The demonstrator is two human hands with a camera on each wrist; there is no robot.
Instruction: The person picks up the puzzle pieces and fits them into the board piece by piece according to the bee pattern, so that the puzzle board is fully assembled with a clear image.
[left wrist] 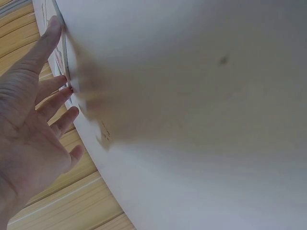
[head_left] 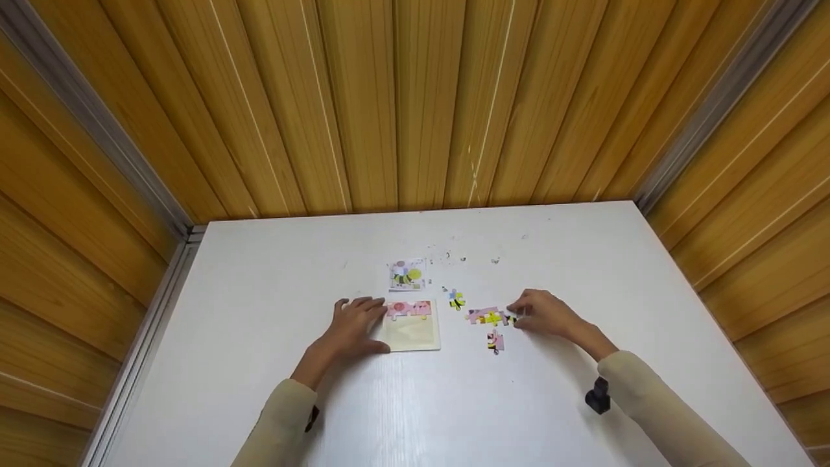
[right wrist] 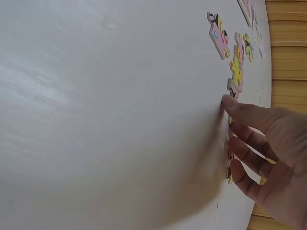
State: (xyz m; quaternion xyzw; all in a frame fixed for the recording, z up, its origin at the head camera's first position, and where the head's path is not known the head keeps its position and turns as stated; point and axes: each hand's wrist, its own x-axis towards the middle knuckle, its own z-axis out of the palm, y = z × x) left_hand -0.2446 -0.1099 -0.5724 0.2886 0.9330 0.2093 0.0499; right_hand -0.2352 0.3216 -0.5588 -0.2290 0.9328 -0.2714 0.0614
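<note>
My left hand rests at the left side of a square wooden puzzle tray, fingers spread and thumb by its near corner. Joined pink pieces fill the tray's far strip; bare wood shows below them. To the right, my right hand pinches a small black-and-yellow puzzle piece between thumb and fingers, partly hidden by them. Just left of it lie pink and yellow pieces. Nearer me is a pink piece, and a blue-and-yellow bee piece lies closer to the tray.
A picture card with a bee lies beyond the tray. The white table has small dark marks toward its far side. Wood-look panels rise behind the table and at both sides.
</note>
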